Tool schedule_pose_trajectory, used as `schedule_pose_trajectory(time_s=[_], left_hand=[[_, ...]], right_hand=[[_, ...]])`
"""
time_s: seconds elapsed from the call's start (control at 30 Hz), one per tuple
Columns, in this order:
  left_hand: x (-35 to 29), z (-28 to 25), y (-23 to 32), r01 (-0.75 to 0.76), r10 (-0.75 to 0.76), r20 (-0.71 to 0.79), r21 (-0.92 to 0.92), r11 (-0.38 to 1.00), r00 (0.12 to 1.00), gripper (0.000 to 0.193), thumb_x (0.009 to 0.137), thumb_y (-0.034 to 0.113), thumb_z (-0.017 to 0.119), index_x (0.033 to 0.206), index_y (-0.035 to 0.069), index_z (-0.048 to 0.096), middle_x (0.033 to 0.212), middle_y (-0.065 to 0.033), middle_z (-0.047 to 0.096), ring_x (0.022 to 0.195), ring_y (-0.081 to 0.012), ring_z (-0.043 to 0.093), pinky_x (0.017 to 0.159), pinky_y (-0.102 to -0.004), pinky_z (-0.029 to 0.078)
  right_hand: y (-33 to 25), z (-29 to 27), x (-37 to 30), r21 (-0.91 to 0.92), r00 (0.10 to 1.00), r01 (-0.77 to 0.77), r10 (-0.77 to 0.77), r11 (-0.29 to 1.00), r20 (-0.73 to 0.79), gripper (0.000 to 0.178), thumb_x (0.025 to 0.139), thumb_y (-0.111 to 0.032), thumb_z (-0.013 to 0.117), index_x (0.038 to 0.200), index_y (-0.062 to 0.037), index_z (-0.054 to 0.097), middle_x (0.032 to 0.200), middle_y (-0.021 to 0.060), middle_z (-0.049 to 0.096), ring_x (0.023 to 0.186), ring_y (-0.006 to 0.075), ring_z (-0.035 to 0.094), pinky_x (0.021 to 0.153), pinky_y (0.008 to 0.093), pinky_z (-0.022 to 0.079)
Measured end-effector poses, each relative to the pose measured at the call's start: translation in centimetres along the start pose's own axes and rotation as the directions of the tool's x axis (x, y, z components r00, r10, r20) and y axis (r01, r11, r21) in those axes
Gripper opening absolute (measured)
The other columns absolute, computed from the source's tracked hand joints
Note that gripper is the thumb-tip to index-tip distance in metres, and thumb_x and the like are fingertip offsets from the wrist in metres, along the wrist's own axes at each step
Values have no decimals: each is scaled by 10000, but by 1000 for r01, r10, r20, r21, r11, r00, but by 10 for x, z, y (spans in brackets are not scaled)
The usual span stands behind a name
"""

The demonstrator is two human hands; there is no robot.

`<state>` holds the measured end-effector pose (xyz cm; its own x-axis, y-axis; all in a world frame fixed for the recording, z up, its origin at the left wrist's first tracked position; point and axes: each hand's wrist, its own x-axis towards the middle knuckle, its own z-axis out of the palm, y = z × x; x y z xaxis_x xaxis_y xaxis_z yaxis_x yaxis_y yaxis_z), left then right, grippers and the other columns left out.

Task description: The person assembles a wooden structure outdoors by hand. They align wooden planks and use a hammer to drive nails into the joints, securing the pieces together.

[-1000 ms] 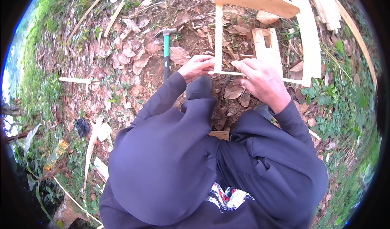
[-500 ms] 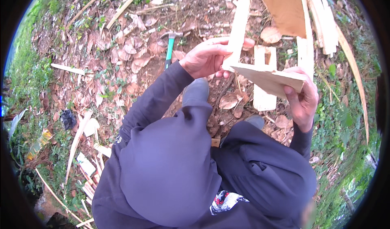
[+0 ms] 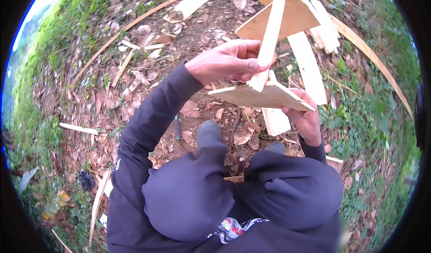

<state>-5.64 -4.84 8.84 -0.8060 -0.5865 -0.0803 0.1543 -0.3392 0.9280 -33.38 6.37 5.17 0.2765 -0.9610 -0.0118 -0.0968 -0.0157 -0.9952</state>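
My left hand (image 3: 229, 62) is closed on a pale wooden strip (image 3: 274, 26), thumb and fingers pinching it near its lower end. Farther up, behind the strip, is a flat brown wooden panel (image 3: 294, 17) with pointed corners; whether they are joined I cannot tell. My right hand (image 3: 307, 120) grips the right end of a thin wooden board (image 3: 265, 95), thumb below its near edge. The strip's lower end overlaps the board's middle and seems to touch it. Below the board a narrow wooden piece (image 3: 276, 122) shows, its upper part hidden.
A hammer's dark handle end (image 3: 178, 129) pokes out below my left forearm. Pale planks (image 3: 310, 67) lie at the right, near a long curved strip (image 3: 381, 58). Dry leaves, wood scraps and a black crumpled bag (image 3: 85, 180) dot the ground. My boots (image 3: 208, 134) stand below the board.
The board has moved left, so the strip now crosses its middle instead of meeting its left end. The strip leans more, the panel has turned, and the hammer is mostly covered by my left arm.
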Motion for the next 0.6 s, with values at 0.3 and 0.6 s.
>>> schedule_pose_trajectory(time_s=[0.3,0.6], left_hand=[[114,99,-92,227,-280,176,272,935,944,371,949,273,734,1203,54,575,888,17,687,682,-20,547,574,-182,424],[146,111,-158,319,-396,125,400,859,910,293,921,265,761,1063,62,604,873,1,692,737,-33,585,583,-200,438]], right_hand=[[147,-77,-100,149,958,-260,274,954,-81,361,821,-8,777,1165,-15,670,1270,78,626,1180,161,587,1038,350,462],[140,-62,-158,-137,917,-117,54,984,-394,345,887,-115,706,1218,-28,664,1208,107,683,1185,239,618,1046,361,447]])
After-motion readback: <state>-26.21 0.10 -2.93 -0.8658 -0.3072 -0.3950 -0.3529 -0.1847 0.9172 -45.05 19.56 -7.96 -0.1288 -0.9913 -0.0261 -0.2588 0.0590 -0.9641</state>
